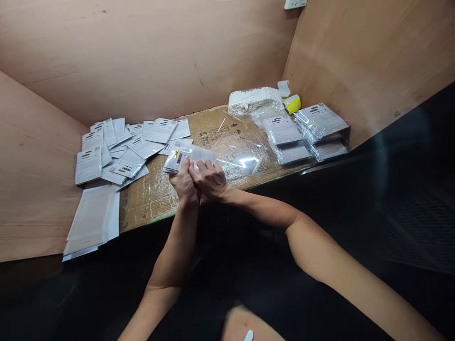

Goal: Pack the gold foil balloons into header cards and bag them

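Observation:
My left hand (pixel 183 187) and my right hand (pixel 209 179) meet at the front of the cardboard-topped bench (pixel 156 189). Both hands grip a white printed packet in a clear plastic sleeve (pixel 188 158), with the fingers pinching its lower edge. A small yellow mark shows on the packet. Loose white printed cards (pixel 142 142) lie scattered to the left of my hands. Clear-bagged packets (pixel 284 135) sit in stacks to the right, with a crumpled clear plastic sheet (pixel 241 154) just beyond my right hand.
Plywood walls (pixel 142 52) enclose the bench on the back and sides. A white paper bundle (pixel 254 102), a yellow roll (pixel 293 104) and a wall socket (pixel 295 4) stand at the back right. A stack of white envelopes (pixel 90 220) overhangs the bench's left front edge.

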Demonstrator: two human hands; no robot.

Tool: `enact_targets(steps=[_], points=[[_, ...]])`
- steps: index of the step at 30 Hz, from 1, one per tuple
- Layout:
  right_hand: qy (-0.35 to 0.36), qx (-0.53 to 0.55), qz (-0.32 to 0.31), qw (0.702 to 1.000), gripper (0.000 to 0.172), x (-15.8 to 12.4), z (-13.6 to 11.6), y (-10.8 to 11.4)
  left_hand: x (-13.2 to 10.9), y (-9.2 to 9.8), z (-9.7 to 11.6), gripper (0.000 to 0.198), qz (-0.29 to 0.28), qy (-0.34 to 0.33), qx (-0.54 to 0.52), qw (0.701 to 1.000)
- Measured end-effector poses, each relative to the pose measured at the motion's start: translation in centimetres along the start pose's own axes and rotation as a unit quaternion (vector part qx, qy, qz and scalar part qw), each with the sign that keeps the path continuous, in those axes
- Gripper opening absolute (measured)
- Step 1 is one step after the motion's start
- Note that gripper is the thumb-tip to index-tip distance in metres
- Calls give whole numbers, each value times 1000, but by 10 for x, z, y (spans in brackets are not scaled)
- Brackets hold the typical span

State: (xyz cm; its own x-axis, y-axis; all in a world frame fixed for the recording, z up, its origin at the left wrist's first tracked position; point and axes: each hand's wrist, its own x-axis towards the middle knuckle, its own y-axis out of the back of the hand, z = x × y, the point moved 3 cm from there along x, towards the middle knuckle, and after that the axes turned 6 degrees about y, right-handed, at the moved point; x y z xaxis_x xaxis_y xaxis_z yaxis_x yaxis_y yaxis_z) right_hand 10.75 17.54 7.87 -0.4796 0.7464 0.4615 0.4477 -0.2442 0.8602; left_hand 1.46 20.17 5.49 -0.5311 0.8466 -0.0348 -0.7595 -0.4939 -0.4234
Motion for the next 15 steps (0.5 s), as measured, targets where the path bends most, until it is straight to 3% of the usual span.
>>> enact_targets(steps=[1, 3, 6, 8, 10, 12, 15], points=[[11, 16, 2, 1000, 35, 3, 1, 3, 8, 2, 4, 36, 8, -4, -2, 1000], [31, 81, 21, 996, 42, 7, 12, 12, 25, 13, 19, 35, -31, -34, 18, 999], [16, 249, 85, 965, 89, 9, 46, 18, 41, 38, 36, 45, -162, -49, 105, 980], [-14, 386, 88, 918, 101, 7, 65, 7, 43, 56, 32, 48, -217, 2, 155, 964], [-35, 504, 39, 862, 90, 3, 71, -13, 37, 71, 16, 49, -208, 42, 166, 963], [-49, 566, 3, 823, 74, -2, 69, -31, 29, 80, -3, 52, -156, 33, 148, 976], [-65, 580, 21, 812, 65, -7, 69, -46, 21, 83, -24, 55, -89, -26, 132, 987]])
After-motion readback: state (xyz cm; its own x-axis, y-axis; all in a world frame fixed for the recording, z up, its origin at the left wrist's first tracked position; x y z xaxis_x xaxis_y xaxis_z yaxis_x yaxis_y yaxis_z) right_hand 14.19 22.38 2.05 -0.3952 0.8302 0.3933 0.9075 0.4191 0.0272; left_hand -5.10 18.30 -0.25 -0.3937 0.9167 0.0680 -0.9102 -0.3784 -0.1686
